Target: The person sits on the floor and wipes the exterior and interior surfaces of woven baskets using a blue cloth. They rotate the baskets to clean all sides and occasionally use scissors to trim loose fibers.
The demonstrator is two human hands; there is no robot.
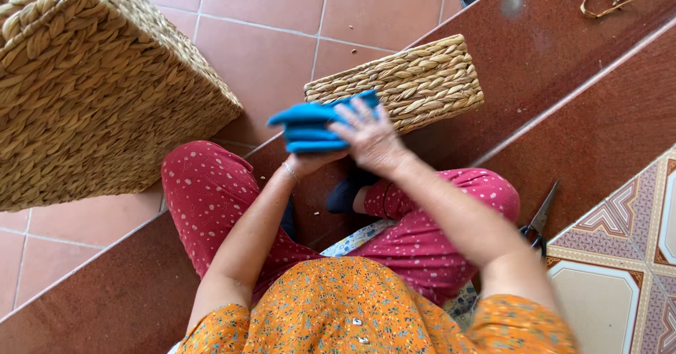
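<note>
Both hands, left [310, 160] under, right [370, 139] flat atop, press the folded blue cloth [306, 128] just before the small woven basket's [415, 79] near edge.

Packages: none in view | Labels: none in view | Signs: none in view | Screens: none in view | Head camera, looking down from a seated person's lap to the tiled floor and stone steps, shows no wrapped goods, printed tags, notices or displays anywhere in the scene
</note>
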